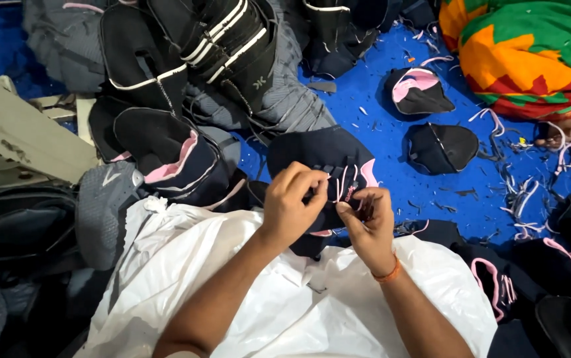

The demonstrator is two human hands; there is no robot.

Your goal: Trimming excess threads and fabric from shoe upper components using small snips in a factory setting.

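Two hands are working one dark shoe upper (328,162) over a white plastic sheet (232,278): left hand (292,205) is pinching its pink-trimmed edge, right hand (368,222) is gripping beside it. Soft, light and floppy, it probably handles best by that stitched rim.

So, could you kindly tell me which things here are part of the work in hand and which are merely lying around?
In hand:
- dark shoe upper with pink trim, pinched by left hand and right hand
- white plastic sheet under the arms

Lying about:
- two loose uppers on the blue floor
- pile of black uppers
- fabric scraps
- another person's colourful garment
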